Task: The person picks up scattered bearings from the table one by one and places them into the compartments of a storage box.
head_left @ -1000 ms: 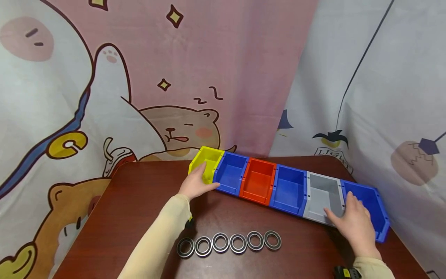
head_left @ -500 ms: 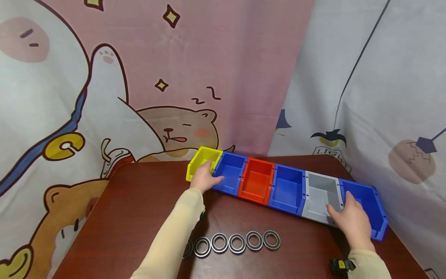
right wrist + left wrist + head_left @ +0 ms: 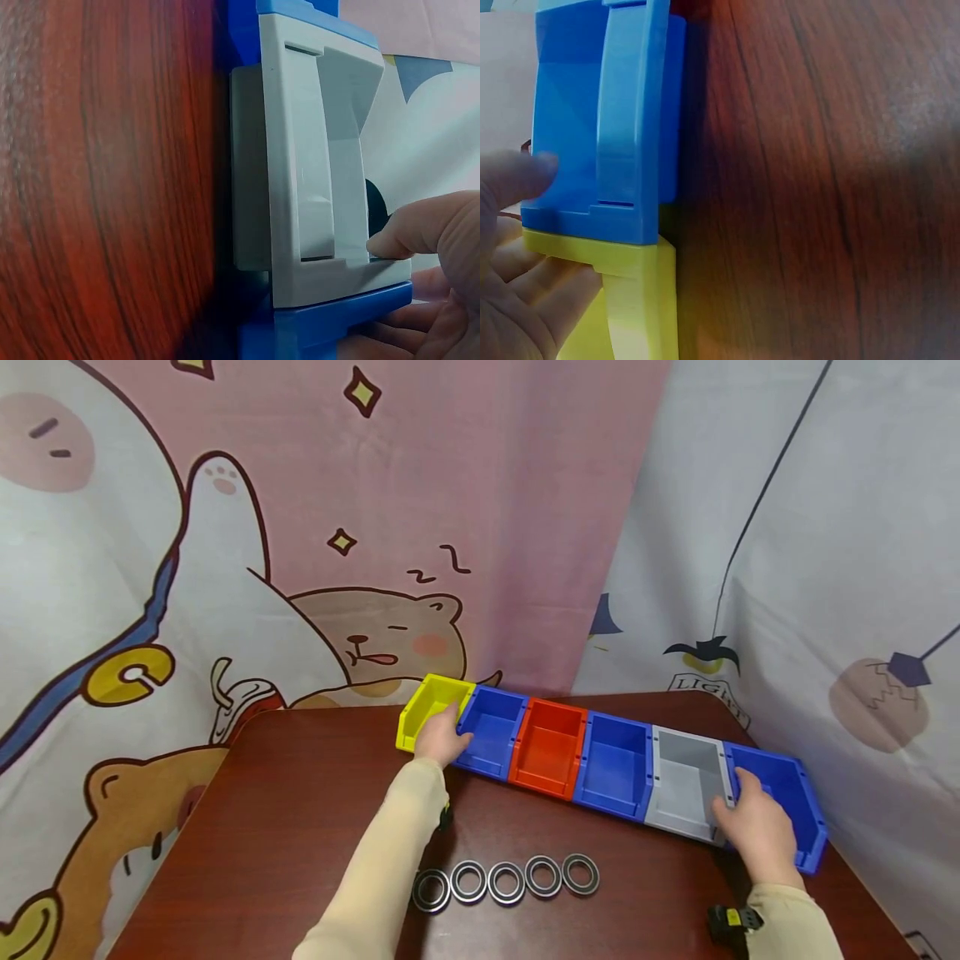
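A joined row of plastic storage bins runs slantwise across the table. My left hand [image 3: 441, 742] straddles the wall between the yellow bin [image 3: 410, 720] and the neighbouring blue bin [image 3: 491, 731]. Its thumb [image 3: 532, 174] is on the blue side, its fingers on the yellow side, pinching that wall. At the row's right end my right hand [image 3: 761, 835] grips the wall between the grey bin [image 3: 678, 793] and the end blue bin [image 3: 787, 785]. In the right wrist view the thumb [image 3: 397, 232] presses the grey rim, with the fingers inside the blue bin, partly hidden.
Several ring-shaped bearings [image 3: 506, 884] lie in a line on the dark wooden table [image 3: 300, 793], nearer the front, beside the left sleeve [image 3: 382, 860]. A red bin [image 3: 549, 747] and another blue bin [image 3: 613, 768] make up the middle of the row. A printed curtain [image 3: 525, 527] hangs behind.
My left hand has moved right onto the yellow and blue bins' shared wall. My right thumb has closed in on the grey bin's wall. The left sleeve now covers the leftmost bearing.
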`<state>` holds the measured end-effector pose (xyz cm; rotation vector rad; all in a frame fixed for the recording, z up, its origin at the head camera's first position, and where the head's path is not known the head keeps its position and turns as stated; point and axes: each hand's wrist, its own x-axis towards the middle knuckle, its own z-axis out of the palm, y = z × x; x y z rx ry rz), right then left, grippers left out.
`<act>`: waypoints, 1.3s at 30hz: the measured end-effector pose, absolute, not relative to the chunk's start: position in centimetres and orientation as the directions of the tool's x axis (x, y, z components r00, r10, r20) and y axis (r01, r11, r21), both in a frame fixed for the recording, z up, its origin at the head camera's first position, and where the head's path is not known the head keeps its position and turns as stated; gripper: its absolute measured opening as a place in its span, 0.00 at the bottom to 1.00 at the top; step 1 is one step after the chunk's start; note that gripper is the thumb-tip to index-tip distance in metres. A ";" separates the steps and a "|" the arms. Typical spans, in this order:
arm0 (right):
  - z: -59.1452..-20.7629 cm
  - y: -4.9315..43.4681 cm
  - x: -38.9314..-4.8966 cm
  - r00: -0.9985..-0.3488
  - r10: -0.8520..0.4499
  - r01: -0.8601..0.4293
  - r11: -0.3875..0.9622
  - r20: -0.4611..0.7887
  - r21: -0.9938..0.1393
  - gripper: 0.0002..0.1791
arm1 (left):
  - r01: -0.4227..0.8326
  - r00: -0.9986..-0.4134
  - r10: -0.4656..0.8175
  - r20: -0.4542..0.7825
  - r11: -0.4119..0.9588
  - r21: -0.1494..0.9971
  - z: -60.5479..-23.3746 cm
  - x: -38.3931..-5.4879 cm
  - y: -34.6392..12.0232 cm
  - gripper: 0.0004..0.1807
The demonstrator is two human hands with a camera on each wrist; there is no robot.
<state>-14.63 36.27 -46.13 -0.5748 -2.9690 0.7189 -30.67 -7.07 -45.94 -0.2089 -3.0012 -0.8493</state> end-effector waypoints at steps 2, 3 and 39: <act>-46.1 36.2 -14.7 -0.932 0.358 0.344 0.824 -0.056 -0.449 0.41 | 0.124 -0.992 0.117 0.046 0.850 0.513 -46.0 -30.6 -7.1 0.35; -46.1 36.2 -14.7 -0.932 0.358 0.344 0.825 -0.057 -0.449 0.41 | 0.121 -0.992 0.114 0.045 0.851 0.511 -46.0 -30.6 -7.1 0.34; -45.5 33.1 -15.8 -0.958 0.283 0.227 0.836 0.039 -0.500 0.35 | 0.111 -0.977 0.009 0.211 0.871 0.478 -42.8 -24.6 -13.5 0.29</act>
